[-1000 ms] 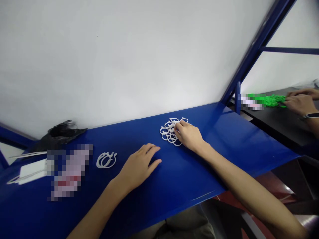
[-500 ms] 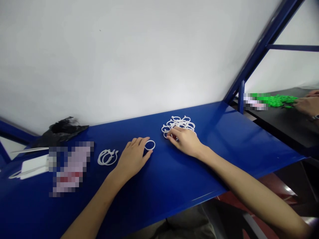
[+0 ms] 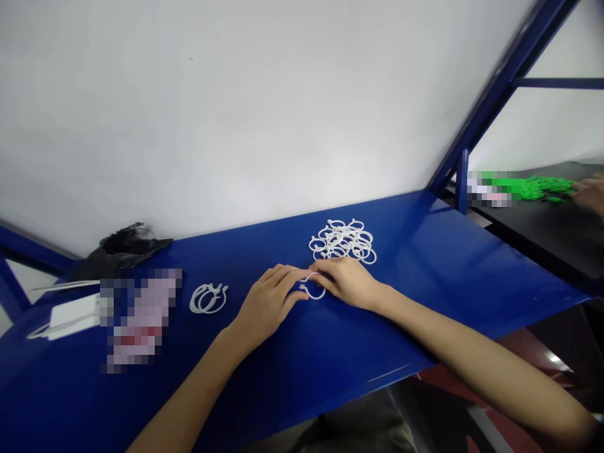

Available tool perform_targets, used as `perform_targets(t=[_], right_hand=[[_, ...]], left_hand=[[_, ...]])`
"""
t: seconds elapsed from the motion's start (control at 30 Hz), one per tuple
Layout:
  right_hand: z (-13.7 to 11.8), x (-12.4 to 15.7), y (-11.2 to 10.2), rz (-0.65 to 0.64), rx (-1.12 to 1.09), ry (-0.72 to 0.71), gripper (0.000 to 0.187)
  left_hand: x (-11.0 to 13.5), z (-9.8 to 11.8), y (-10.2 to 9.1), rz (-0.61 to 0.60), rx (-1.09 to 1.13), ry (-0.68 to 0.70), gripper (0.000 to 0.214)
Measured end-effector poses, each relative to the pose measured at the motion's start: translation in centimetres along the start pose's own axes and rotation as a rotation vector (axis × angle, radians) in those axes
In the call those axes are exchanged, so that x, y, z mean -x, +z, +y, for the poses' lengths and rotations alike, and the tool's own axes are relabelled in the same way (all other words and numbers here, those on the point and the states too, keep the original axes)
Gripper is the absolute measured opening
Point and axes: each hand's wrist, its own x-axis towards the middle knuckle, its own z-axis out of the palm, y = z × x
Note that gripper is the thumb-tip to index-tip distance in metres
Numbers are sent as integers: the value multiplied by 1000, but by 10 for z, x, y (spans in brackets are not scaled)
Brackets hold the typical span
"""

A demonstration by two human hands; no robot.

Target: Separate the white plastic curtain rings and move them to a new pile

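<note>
My left hand (image 3: 270, 301) and my right hand (image 3: 352, 281) meet over the middle of the blue table. Between their fingertips is a thin white plastic curtain ring (image 3: 323, 294), with small knobs at its left side where it looks parted. My left thumb and fingers pinch that side. Right-hand fingers grip its upper right part and hide some of it. Just behind my right hand lies a pile of similar white rings (image 3: 346, 236). To the left of my left hand, a few overlapping rings (image 3: 207, 299) lie in a small group.
On the left are a black plastic bag (image 3: 125, 245), a white box-like item (image 3: 73, 316) with a cable and a blurred pinkish packet (image 3: 144, 311). A blue frame post (image 3: 462, 179) stands at right. Beyond it, another person's hand (image 3: 589, 194) is near green pieces (image 3: 542, 187).
My right hand has come away from the pile, towards me, to the ring at my left hand. My left hand has shifted right. The ring's outline, closed before, now looks parted.
</note>
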Motion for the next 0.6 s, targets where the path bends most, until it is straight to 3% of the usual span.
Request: perform_targets(t=[0.33, 0.6], right_hand=[[1, 2, 4, -13, 41, -171, 38], [-13, 2, 4, 46, 146, -141, 38]], left_hand=[[-1, 5, 6, 107, -97, -68, 16], [1, -5, 9, 108, -105, -75, 24]])
